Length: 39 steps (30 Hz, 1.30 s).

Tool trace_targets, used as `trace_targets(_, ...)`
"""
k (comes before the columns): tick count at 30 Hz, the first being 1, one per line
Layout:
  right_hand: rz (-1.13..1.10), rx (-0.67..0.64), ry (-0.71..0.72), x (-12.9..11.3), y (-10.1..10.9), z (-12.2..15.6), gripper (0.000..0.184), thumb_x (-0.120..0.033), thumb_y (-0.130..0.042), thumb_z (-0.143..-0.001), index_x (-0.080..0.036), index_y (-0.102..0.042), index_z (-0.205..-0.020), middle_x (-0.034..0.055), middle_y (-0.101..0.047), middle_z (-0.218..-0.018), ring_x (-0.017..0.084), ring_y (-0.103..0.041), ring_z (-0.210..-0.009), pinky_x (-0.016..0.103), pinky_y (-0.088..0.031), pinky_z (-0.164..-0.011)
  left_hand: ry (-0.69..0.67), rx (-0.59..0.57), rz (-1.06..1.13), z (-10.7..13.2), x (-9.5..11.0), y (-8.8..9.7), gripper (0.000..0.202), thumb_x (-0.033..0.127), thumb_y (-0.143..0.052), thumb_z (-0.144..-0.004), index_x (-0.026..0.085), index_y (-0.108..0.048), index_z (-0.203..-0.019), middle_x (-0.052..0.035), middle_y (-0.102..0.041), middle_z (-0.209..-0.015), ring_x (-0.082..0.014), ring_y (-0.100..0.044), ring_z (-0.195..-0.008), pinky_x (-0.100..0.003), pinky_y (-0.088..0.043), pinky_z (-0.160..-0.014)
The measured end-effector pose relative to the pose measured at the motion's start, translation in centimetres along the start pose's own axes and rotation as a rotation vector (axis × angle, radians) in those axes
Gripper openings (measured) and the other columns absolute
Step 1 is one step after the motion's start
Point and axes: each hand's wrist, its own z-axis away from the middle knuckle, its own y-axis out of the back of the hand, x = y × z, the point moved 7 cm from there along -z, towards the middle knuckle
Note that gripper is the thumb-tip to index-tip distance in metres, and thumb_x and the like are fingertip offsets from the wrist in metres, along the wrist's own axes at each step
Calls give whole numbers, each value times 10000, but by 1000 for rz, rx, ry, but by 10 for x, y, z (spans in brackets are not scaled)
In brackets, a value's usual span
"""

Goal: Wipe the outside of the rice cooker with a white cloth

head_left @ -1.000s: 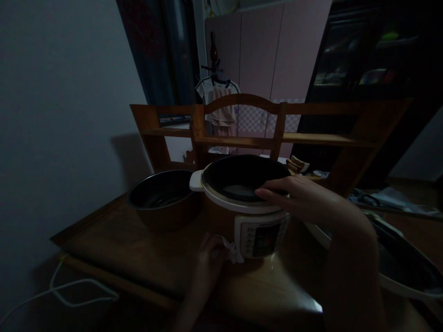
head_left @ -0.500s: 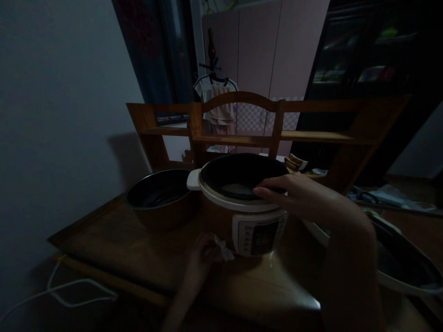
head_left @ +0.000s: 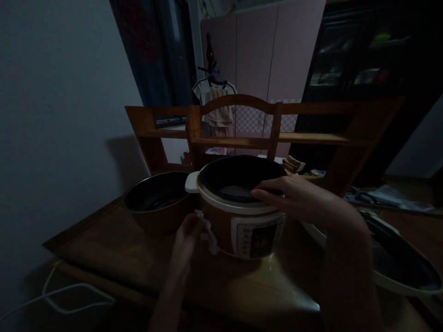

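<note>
An electric cooker [head_left: 221,226] with a brown body, cream rim and front control panel stands open on the wooden table. My left hand [head_left: 187,235] pinches a crumpled white tissue [head_left: 209,235] against the lower left of its body. Across the cooker's right rim lies my right hand [head_left: 285,191], gripping it with the fingers reaching over the dark opening. The rim under the palm is hidden. Just left of the cooker sits a dark inner pot [head_left: 161,214], close to the cream side handle.
A lid-like part [head_left: 401,258] with a pale edge lies at the right, beyond my right forearm. Behind the cooker rises a wooden shelf frame [head_left: 238,140]. A white cable [head_left: 81,288] hangs at the lower left, and a wall [head_left: 62,115] bounds the left side.
My left hand has moved left and up along the cooker's side with the tissue, which now hangs more spread out. My right hand stays on the rim.
</note>
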Motion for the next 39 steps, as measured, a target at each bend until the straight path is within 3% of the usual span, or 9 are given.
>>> trace_targets(4,8,5,-4,-1,1,0,454,-563,-441,-1021,-251,-765,-1083,24,-742,-866,167,-646,-767,282,-370,-639,59,-38,35,12,2,-16,290,452,-713,-809,213,-636,-955,7,-685,-831,-162,-671,-732,-287,-549,-652)
trace_targets(9,9,-5,-6,1,0,-3,444,-557,-444,-1019,-260,-764,-1101,34,-748,-915,179,-648,-809,289,-390,-678,69,-2,19,33,1,-20,292,464,-709,-826,210,-640,-953,3,-682,-863,-153,-659,-808,-271,-532,-750)
trace_targets(13,29,-1,-2,2,-1,-3,449,-569,-440,-1016,-263,-762,-1082,32,-745,-945,186,-643,-855,286,-397,-705,18,120,8,43,-3,-16,444,516,-715,-817,211,-608,-1121,-61,-696,-1087,-194,-675,-979,-314,-540,-857)
trace_targets(17,28,-13,5,1,-2,-3,455,-576,-430,-1019,-259,-756,-1040,18,-730,-887,171,-629,-800,279,-385,-669,-89,217,-4,64,-4,-18,547,570,-563,-914,238,-475,-1339,-126,-600,-1348,-233,-625,-1195,-395,-518,-1004)
trace_targets(21,38,-10,3,0,-1,-2,441,-569,-446,-1017,-254,-755,-1038,24,-733,-913,173,-635,-817,277,-381,-674,-181,159,-54,86,-7,-33,570,652,-513,-899,220,-600,-1260,-161,-523,-1482,-324,-507,-1376,-493,-432,-1138)
trace_targets(24,38,-5,-20,2,0,-2,447,-575,-444,-1017,-259,-755,-1071,23,-743,-918,166,-642,-789,278,-372,-663,-236,64,-158,93,-10,-45,581,654,-497,-902,236,-657,-1273,-125,-391,-1621,-351,-318,-1518,-514,-287,-1239)
trace_targets(28,44,3,-15,1,-1,-1,442,-568,-440,-1020,-269,-762,-1064,12,-740,-857,160,-644,-757,282,-352,-639,-269,-50,-312,95,-15,-56,654,610,-343,-975,279,-443,-1529,-56,-160,-1724,-305,-115,-1588,-511,-179,-1275)
trace_targets(33,48,8,-14,1,-1,0,433,-567,-445,-1018,-275,-761,-1063,14,-749,-880,166,-655,-781,284,-360,-651,-240,-44,-282,93,-9,-53,638,531,-275,-1018,324,-206,-1618,15,-17,-1739,-208,-58,-1595,-407,-123,-1294)
trace_targets(39,56,8,-15,3,0,-1,440,-593,-442,-1009,-291,-755,-1081,13,-749,-896,177,-666,-815,283,-369,-655,-216,9,-175,81,10,-48,566,469,-261,-1044,369,-235,-1601,69,-74,-1735,-130,-60,-1589,-321,-72,-1294)
